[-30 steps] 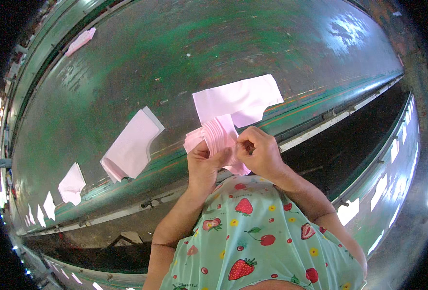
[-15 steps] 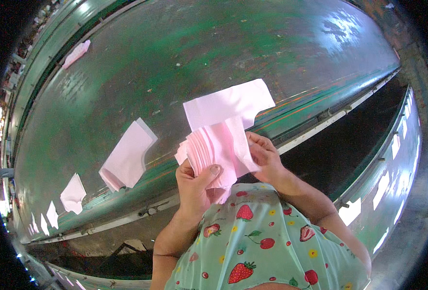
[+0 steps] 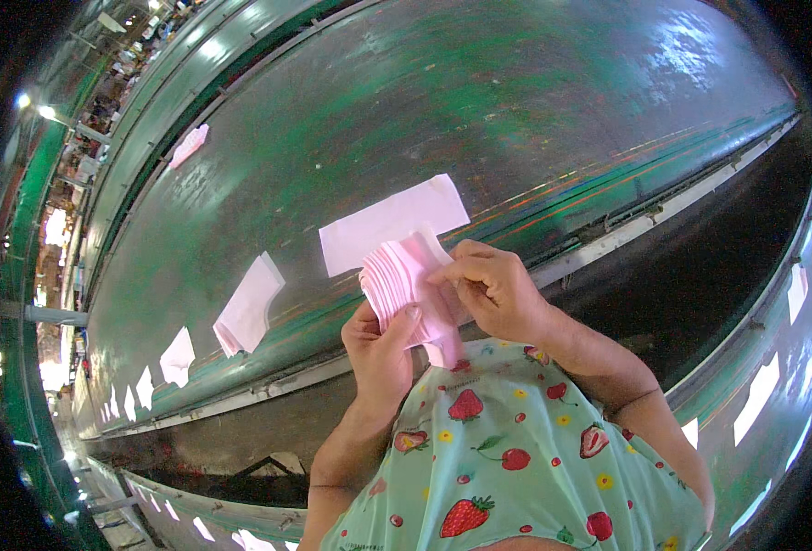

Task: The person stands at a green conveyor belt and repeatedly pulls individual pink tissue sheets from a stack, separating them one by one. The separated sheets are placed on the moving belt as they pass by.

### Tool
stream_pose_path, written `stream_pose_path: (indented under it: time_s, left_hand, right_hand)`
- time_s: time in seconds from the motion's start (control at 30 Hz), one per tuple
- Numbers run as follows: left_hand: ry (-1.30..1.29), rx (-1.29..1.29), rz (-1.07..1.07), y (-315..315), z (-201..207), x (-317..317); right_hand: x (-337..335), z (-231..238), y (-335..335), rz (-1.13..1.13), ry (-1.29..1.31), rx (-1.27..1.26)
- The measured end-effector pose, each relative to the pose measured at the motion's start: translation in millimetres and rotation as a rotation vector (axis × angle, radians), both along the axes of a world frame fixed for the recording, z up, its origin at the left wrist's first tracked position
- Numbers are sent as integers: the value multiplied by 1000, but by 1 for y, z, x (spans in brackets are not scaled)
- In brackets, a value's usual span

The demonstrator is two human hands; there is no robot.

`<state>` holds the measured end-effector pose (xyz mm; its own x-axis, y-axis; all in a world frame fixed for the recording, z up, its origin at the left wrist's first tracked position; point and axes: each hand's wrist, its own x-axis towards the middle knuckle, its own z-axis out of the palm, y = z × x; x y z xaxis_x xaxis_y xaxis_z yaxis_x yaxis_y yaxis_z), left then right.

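Observation:
A thick bundle of pink cut fabric pieces (image 3: 391, 275) is gripped in my left hand (image 3: 375, 354), its thumb lying across the front and the layered edges fanned on the left. My right hand (image 3: 502, 292) is closed at the bundle's right side, fingertips on the upper layer; its thumb is partly hidden. Just beyond the bundle, a flat pale pink fabric piece (image 3: 383, 225) lies on the long green table (image 3: 332, 138). To the left along the table's near edge lie another pale fabric piece (image 3: 250, 303) and a smaller-looking one (image 3: 177, 356).
Several more pale pieces trail off to the far left. A crumpled pink piece (image 3: 189, 147) lies at the table's far side. A metal rail (image 3: 599, 248) borders the near edge. Behind me on the right is another green table (image 3: 718, 404) with pale pieces on it.
My right hand has moved from the bundle's outer right edge onto its upper layer, fingers curling inward. The view has shifted, so the table pieces sit differently in the picture. My left hand keeps its grip.

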<state>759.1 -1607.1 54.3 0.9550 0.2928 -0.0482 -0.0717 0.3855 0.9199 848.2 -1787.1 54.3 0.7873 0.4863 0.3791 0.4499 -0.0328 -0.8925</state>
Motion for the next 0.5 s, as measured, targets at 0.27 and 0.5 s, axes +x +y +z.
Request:
stream_pose_path:
  time_s: [0.27,0.5]
  left_hand:
    - [69,248,84,-68,7,-2]
    - [160,364,183,-75,9,-12]
  right_hand:
    - [5,8,-52,76,144,-105]
    - [6,-11,-51,314,514,-18]
